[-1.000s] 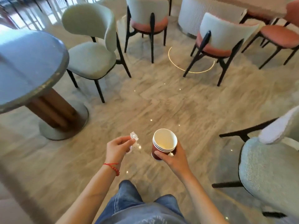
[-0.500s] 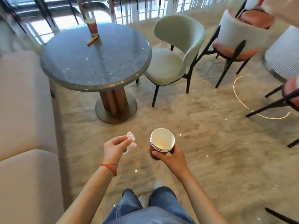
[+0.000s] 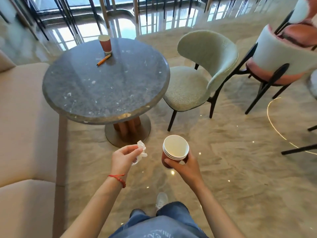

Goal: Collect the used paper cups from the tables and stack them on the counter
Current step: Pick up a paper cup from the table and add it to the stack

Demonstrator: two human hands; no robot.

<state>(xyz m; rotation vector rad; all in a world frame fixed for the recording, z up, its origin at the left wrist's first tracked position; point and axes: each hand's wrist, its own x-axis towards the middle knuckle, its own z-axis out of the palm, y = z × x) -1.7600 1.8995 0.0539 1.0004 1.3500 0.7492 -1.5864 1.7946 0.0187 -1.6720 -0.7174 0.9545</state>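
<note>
Closer now than half a second ago, the round bench (image 3: 106, 86) fills the left of the view, and one paper cup (image 3: 105, 44) stands upright at its far edge beside a pencil (image 3: 104, 59), not yet collected. Collecting looks partly done: the right hand (image 3: 186, 164) has its fingers curled round a nested stack of cups (image 3: 174, 154) (three rims show), so this cup and the trip to the counter, which is out of view, remain. Meanwhile the left hand (image 3: 124, 156) pinches a crumpled wrapper (image 3: 142, 150), that grip clamped too.

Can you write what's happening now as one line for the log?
right hand: holds stacked cups | left hand: pinches crumpled wrapper | cup: on round table
</note>
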